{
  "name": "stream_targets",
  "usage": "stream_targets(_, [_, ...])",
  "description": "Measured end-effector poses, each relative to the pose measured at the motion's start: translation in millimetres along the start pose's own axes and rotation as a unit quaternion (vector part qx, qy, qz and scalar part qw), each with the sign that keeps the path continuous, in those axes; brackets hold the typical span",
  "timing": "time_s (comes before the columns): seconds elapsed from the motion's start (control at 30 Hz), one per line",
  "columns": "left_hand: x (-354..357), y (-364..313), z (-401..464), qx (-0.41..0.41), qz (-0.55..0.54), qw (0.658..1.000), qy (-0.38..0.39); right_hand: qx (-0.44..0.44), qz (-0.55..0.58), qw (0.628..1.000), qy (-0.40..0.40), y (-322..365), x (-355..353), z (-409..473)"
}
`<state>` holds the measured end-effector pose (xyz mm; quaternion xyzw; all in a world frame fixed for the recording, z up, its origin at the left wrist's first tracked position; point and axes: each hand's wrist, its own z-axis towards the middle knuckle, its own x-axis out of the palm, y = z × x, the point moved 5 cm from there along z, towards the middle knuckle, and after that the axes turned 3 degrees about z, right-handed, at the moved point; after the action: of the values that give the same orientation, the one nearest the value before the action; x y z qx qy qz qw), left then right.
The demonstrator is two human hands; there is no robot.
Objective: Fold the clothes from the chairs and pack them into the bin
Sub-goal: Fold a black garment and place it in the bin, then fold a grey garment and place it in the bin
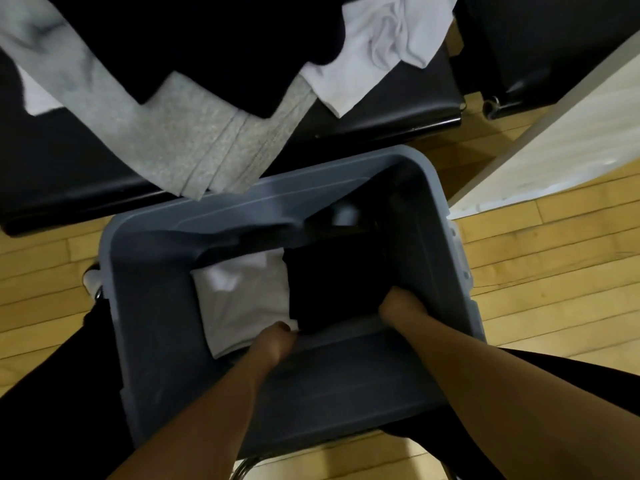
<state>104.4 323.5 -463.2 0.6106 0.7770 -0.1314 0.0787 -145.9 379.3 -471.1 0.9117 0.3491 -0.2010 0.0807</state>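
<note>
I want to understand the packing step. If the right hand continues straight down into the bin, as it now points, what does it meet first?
Most likely the folded black garment: the right hand already grips its near right corner inside the grey bin. Below it probably lies the bin floor, though depth is unclear.

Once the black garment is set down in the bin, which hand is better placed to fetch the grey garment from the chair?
Left, probably. The left hand sits nearer the bin's left side, and the grey garment hangs over the chair edge up-left. The right hand would cross over.
</note>
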Motion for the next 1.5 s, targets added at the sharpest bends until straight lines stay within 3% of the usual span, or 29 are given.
stream_targets(0.1, [-14, -7, -23, 0.022, -0.020, 0.999, -0.016, -0.032, 0.048, 0.998, -0.003, 13, -24, -23])
stream_targets(0.33, [-67, -48, -89, 0.098, -0.092, 0.984, -0.113, -0.174, 0.033, 0.984, -0.020, 36, -82, -97])
stream_targets(0.73, [-173, -146, -224, 0.298, -0.102, 0.918, -0.241, -0.299, 0.042, 0.925, -0.231, 42, -198, -208])
stream_targets(0.9, [-216, -201, -273, 0.348, -0.053, 0.883, -0.309, -0.324, 0.082, 0.889, -0.314, 42, -261, -226])
stream_targets(1.0, [-246, -234, -291, 0.358, 0.047, 0.858, -0.366, -0.332, 0.076, 0.872, -0.350, 54, -302, -230])
stream_targets(1.2, [-306, -287, -288, 0.362, 0.235, 0.757, -0.490, -0.330, 0.053, 0.849, -0.409, 86, -380, -207])
stream_targets(1.5, [-366, -340, -243, 0.362, 0.270, 0.751, -0.482, -0.248, 0.123, 0.844, -0.459, 90, -460, -143])
